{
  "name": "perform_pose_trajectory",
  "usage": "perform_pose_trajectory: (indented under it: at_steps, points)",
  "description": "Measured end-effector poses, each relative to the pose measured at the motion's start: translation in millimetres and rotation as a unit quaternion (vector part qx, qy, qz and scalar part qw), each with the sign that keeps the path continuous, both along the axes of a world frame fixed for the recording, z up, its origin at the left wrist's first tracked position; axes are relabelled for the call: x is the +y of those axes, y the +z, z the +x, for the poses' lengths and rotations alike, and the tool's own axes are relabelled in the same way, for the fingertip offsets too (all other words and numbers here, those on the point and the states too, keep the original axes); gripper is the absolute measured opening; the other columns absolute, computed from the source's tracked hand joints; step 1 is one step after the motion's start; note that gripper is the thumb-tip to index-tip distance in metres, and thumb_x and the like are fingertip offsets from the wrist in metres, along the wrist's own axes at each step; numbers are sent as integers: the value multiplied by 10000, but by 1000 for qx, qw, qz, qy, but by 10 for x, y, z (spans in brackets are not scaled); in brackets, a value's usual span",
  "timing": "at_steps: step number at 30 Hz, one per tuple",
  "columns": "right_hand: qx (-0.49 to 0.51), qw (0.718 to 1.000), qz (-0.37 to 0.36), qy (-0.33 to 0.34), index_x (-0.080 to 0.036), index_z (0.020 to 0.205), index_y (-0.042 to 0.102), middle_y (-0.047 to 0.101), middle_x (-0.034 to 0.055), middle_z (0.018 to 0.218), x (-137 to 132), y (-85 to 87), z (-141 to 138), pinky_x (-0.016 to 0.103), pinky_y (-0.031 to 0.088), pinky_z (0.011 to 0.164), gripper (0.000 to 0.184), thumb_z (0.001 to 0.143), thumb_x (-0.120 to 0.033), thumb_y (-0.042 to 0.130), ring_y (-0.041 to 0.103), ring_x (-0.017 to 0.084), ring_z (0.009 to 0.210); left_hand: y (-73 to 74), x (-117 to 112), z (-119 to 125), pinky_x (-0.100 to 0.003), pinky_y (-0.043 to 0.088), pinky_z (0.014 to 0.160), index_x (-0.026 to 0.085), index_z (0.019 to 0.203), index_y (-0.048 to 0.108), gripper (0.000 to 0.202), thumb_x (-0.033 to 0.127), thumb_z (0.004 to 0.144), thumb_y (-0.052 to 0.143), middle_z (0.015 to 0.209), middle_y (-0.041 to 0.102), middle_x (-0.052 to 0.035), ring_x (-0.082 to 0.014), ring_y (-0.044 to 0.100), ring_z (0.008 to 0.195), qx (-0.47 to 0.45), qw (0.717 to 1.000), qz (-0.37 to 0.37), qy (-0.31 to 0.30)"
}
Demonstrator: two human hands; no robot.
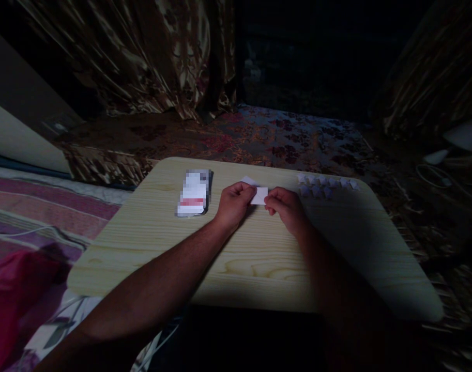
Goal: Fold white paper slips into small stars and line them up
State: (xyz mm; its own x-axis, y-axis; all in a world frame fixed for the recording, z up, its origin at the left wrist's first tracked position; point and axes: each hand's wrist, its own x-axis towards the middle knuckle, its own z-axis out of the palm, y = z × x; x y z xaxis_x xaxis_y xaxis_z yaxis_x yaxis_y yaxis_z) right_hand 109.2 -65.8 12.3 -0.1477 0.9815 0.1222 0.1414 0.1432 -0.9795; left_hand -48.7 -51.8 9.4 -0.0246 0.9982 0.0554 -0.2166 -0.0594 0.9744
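Between my two hands, just above the wooden table (251,248), is a small piece of white paper (261,196) with faint crease lines. My left hand (238,199) pinches its left edge between thumb and fingers. At its right edge, my right hand (282,202) grips it the same way, fingers curled. Another white paper (249,181) shows partly behind my left hand; how much of it is hidden I cannot tell. Several small folded paper pieces (323,182) lie in two rows on the table to the right of my right hand.
A phone with a lit screen (194,194), blurred out, lies left of my hands. Beyond the table's far edge is a patterned cloth surface (251,134) below brown curtains (181,57). A striped bed cover (57,201) and a red bag (18,294) are at the left.
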Motion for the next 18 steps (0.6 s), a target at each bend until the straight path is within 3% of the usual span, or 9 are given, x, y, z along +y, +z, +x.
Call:
perform_pose_trajectory:
  at_steps: [9,18]
  points:
    - [-14,999,29,5,-205,652,559,525,-50,521,-3,-19,17,256,352,539,190,776,-332,627,464,111,506,-66,16,-18,-225,320,484,158,644,609,200,320,721,698,544,531,32,-78,422,489,3,1000,3,-22]
    - [-9,1000,22,-8,-202,639,568,527,-49,522,12,-26,18,258,369,553,178,764,-310,634,482,115,518,17,-26,4,-215,303,487,149,701,629,209,285,653,781,553,579,32,-69,444,481,-42,996,-30,-67]
